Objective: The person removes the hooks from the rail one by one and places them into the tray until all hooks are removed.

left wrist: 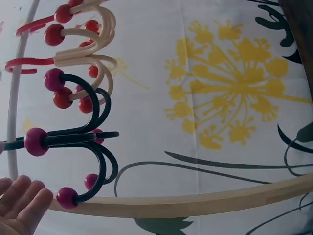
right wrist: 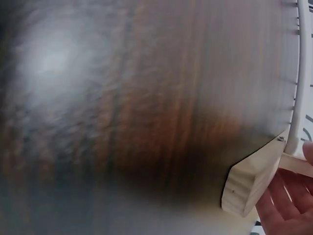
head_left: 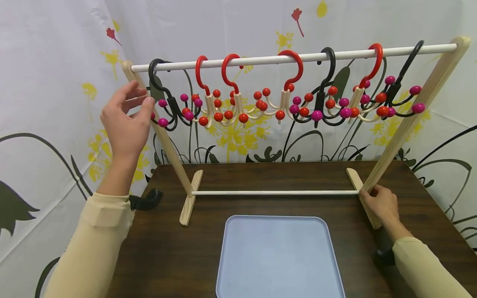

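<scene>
A wooden rack [head_left: 411,120] with a white top rod [head_left: 261,60] stands on the table. Along the rod hang several multi-arm hook hangers, some with red hooks [head_left: 231,68], others black [head_left: 329,62], their prongs tipped with red or magenta balls. My left hand [head_left: 128,118] is raised beside the leftmost black hanger [head_left: 172,103], fingers loosely bent and holding nothing. In the left wrist view, its fingertips [left wrist: 29,196] are close to that hanger's magenta ball [left wrist: 67,198]. Low on the right, my right hand [head_left: 381,205] grips the rack's wooden frame where the lower white bar [head_left: 275,193] meets it.
A light blue tray [head_left: 279,256] lies on the dark wooden table [head_left: 160,248] in front of the rack. The rack's left foot [head_left: 191,198] stands left of the tray. Behind hangs a white curtain [head_left: 238,25] printed with yellow and dark plants.
</scene>
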Action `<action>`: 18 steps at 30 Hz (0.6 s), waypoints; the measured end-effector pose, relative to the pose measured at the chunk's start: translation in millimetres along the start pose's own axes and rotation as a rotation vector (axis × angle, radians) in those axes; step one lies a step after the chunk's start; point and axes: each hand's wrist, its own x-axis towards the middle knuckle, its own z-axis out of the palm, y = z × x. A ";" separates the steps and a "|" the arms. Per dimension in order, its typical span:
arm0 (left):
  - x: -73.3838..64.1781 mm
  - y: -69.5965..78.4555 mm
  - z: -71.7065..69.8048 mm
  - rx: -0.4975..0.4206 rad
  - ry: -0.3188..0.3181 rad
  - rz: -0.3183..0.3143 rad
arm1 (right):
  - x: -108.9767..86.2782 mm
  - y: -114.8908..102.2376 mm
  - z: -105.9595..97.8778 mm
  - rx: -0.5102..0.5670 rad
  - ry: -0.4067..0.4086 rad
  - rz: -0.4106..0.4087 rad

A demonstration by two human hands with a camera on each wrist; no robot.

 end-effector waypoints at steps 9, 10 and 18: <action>17.5 -9.6 4.0 -0.016 -0.153 -0.032 | 4.5 -4.3 -7.8 -0.046 -0.072 0.060; 18.6 -9.1 4.4 -0.022 -0.157 -0.033 | 4.9 -4.2 -8.0 -0.048 -0.078 0.059; 22.0 -11.3 14.3 -0.052 -0.207 -0.036 | 6.0 -4.5 -11.0 -0.061 -0.105 0.051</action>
